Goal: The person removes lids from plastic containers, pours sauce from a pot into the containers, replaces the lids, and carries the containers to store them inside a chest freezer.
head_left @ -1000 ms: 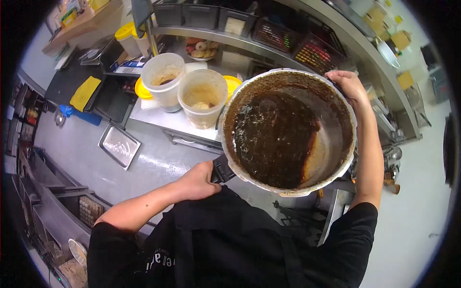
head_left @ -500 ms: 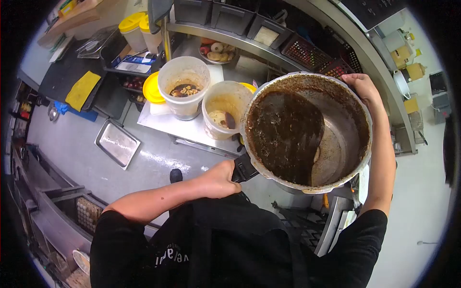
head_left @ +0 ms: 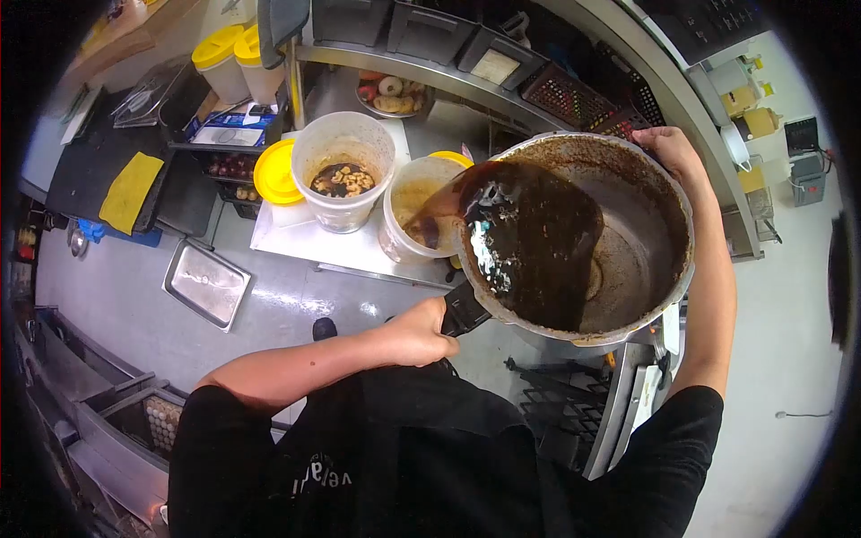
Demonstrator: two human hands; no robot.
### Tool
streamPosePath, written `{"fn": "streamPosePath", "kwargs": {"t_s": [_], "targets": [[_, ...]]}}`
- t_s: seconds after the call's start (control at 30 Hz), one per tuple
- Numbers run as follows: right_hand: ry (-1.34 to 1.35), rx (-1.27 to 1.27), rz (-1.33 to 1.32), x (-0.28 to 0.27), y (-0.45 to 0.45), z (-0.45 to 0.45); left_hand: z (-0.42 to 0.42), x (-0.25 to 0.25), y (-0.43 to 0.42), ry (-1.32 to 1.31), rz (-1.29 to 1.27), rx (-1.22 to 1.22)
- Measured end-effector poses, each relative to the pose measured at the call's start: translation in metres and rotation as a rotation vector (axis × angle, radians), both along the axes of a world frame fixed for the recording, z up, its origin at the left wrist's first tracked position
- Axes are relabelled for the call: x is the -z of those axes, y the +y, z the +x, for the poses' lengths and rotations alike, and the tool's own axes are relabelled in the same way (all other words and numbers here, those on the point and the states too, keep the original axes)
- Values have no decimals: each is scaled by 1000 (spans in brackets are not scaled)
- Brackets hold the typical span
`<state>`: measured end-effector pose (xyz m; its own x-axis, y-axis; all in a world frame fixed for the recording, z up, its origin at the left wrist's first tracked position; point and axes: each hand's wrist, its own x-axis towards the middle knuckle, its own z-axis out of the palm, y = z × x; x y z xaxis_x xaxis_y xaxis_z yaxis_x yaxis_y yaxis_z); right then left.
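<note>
A large metal pot [head_left: 641,233], its inner wall crusted brown, is tilted left with dark brown liquid [head_left: 543,242] inside. The liquid runs over the rim into a translucent plastic bucket [head_left: 404,202]. My left hand [head_left: 417,334] is closed round the pot's black handle [head_left: 465,309]. At the upper right, my right hand [head_left: 671,151] grips the pot's far rim; part of its fingers is hidden. Left of that bucket stands another translucent bucket [head_left: 345,148], holding dark liquid and pale chunks [head_left: 345,181]. A yellow lid [head_left: 278,172] lies beside it.
Both buckets stand on a white-topped table [head_left: 287,235]. Behind are a bowl of vegetables [head_left: 393,94] and a shelf with black bins [head_left: 430,34]. A metal tray [head_left: 208,282] lies on the floor at left. A yellow cloth [head_left: 132,191] drapes a dark surface.
The pot has tipped further left, and dark liquid now flows over its rim into the nearer bucket. Both hands keep their hold. The view has shifted slightly.
</note>
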<state>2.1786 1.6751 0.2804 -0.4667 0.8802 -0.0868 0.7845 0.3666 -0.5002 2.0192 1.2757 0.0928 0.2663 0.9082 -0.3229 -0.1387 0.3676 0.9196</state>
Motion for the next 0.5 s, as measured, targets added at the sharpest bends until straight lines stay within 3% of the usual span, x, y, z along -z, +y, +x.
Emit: {"fn": "streamPosePath", "kwargs": {"t_s": [0.07,0.5], "targets": [[23,14,-30,0,1,2,-6,-18,-1,59,-41,6],[-14,31,-24,-6,-10,6,0,-7,-2,-52,15,21]]}}
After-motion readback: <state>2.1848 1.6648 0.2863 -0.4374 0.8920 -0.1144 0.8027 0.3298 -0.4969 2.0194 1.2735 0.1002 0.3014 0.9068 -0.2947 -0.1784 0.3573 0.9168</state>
